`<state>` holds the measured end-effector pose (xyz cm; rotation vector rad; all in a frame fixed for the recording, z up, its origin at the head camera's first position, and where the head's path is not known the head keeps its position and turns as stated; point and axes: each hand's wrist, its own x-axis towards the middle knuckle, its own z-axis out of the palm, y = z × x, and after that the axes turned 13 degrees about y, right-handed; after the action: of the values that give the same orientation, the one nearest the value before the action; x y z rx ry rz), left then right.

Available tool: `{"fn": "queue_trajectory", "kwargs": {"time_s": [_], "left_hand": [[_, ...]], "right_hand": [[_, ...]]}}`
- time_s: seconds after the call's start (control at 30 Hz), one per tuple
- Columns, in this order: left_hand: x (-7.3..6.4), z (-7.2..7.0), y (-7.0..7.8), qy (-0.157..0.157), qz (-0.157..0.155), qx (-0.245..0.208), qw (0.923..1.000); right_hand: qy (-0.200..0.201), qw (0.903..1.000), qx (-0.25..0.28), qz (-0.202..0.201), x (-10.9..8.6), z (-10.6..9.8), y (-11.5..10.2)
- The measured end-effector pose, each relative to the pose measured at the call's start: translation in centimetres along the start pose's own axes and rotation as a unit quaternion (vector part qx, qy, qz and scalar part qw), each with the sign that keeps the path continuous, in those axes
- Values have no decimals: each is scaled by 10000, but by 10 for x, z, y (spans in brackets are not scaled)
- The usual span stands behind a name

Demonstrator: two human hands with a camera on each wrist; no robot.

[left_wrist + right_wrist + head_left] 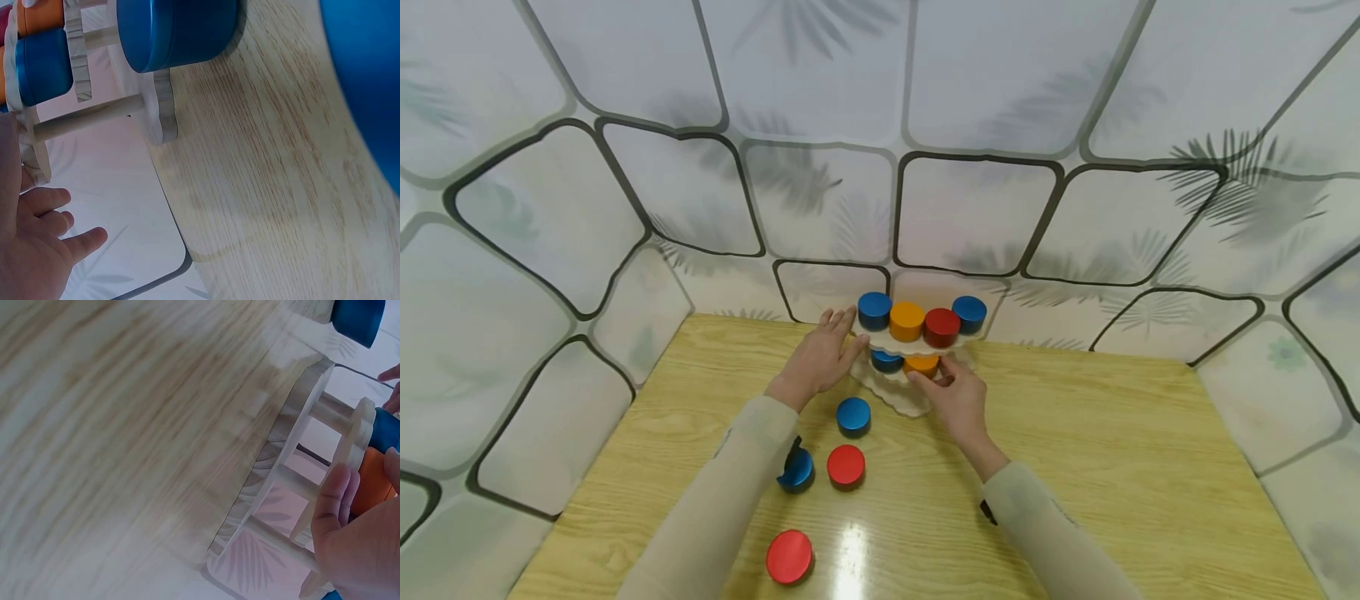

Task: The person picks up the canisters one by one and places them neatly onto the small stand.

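Note:
A tiered wooden stand (910, 404) with wavy edges stands against the back wall. Its top tier carries a blue tin (874, 312), an orange tin (907, 322), a red tin (942, 328) and another blue tin (969, 314). My left hand (818, 354) grips that tier's left end, thumb at the front, other fingers spread beyond it. On the tier below, my right hand (958, 400) pinches an orange tin (370, 484), beside a blue tin (886, 361). In the right wrist view its fingertips (337, 481) lie at the tier's edge.
On the wooden table (1097, 433), a blue tin (853, 415) and a red tin (846, 467) stand in front of the stand. Another blue tin (797, 472) is partly behind my left forearm. Nearest me is a red tin (790, 557). Patterned panels (977, 217) enclose the back and sides.

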<state>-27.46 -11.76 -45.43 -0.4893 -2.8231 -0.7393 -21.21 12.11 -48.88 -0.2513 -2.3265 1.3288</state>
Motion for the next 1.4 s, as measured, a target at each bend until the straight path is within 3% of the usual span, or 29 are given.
{"fn": "queue_trajectory", "kwargs": {"time_s": [0.37,0.8,1.1,1.23,1.4], "left_hand": [[-1,1,0,-12,9,28,10000],[-1,1,0,-40,-14,-1,10000],[0,0,1,19,143,10,9999],[0,0,1,38,165,89,9998],[0,-1,1,67,192,211,9996]], "right_hand": [[206,9998,23,75,-3,5,-1],[-104,9995,217,184,-5,-7,2],[-249,9987,320,319,-13,-25,5],[-428,9983,242,309,-17,-31,7],[-961,9949,222,206,-25,-35,9]]}}
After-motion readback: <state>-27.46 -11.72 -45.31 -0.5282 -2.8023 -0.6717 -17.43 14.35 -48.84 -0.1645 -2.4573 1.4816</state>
